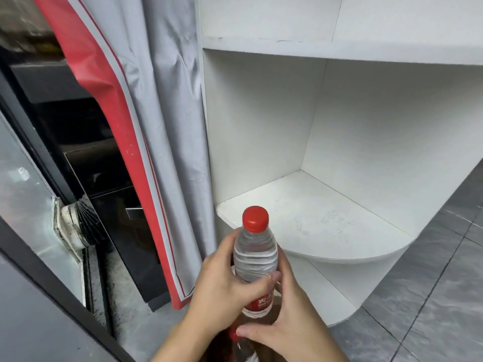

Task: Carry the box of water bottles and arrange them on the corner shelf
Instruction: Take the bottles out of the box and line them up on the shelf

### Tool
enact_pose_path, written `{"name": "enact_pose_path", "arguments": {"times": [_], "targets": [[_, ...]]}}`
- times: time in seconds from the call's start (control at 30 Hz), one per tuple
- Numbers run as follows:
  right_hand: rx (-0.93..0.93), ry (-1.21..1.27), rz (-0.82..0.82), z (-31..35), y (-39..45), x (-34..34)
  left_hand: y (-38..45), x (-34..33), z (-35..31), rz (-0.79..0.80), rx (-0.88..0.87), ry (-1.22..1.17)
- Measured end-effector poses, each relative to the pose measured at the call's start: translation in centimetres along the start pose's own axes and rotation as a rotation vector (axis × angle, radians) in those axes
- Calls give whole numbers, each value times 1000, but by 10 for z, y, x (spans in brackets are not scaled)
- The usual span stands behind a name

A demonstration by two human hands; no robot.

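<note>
Both hands, left hand and right hand, clamped around upright red-capped water bottle, just before white corner shelf.

Bottle lower body hidden behind both hands; label text too small to read; brown box and second red cap mostly occluded, cut by bottom edge.

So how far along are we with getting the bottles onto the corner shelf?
Early. Done: the box looks carried over; its brown edge shows below the hands, with another red cap inside. In hand: the left hand and right hand hold one water bottle upright before the corner shelf. Left: no bottle stands on any visible shelf board, so all the arranging remains.
</note>
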State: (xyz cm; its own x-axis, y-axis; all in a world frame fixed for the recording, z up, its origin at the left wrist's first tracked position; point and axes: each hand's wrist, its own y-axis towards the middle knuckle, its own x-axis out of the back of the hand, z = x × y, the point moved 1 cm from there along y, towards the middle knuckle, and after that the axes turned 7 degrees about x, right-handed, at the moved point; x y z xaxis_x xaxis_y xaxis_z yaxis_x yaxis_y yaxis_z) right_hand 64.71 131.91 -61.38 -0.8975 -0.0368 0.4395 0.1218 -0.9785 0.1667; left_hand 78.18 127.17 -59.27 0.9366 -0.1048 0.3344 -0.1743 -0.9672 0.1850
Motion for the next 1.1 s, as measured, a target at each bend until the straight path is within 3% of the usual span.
{"name": "enact_pose_path", "arguments": {"times": [0.17,0.27,0.37,0.43,0.5,0.57,0.67,0.8,1.0,1.1], "targets": [[141,-13,-211,27,33,26,37,8,-51,24,-126,-75],[158,-14,-318,24,61,44,52,-1,-49,47,-76,-29],[126,-24,-415,4,89,61,58,-28,-16,110,-13,132],[84,-42,-462,-14,105,70,59,-52,24,112,-95,305],[46,-72,-488,-32,118,76,59,-62,70,257,-77,576],[16,-90,-513,-47,129,79,67,-75,105,108,-111,685],[-14,-87,-566,-67,150,82,78,-96,120,-94,-197,638],[-76,-64,-653,-83,191,93,94,-109,127,-176,-352,599],[-101,-114,-640,-94,245,117,132,-119,139,-402,-700,299],[-102,-144,-637,-102,263,126,150,-128,145,-456,-779,355]]}}
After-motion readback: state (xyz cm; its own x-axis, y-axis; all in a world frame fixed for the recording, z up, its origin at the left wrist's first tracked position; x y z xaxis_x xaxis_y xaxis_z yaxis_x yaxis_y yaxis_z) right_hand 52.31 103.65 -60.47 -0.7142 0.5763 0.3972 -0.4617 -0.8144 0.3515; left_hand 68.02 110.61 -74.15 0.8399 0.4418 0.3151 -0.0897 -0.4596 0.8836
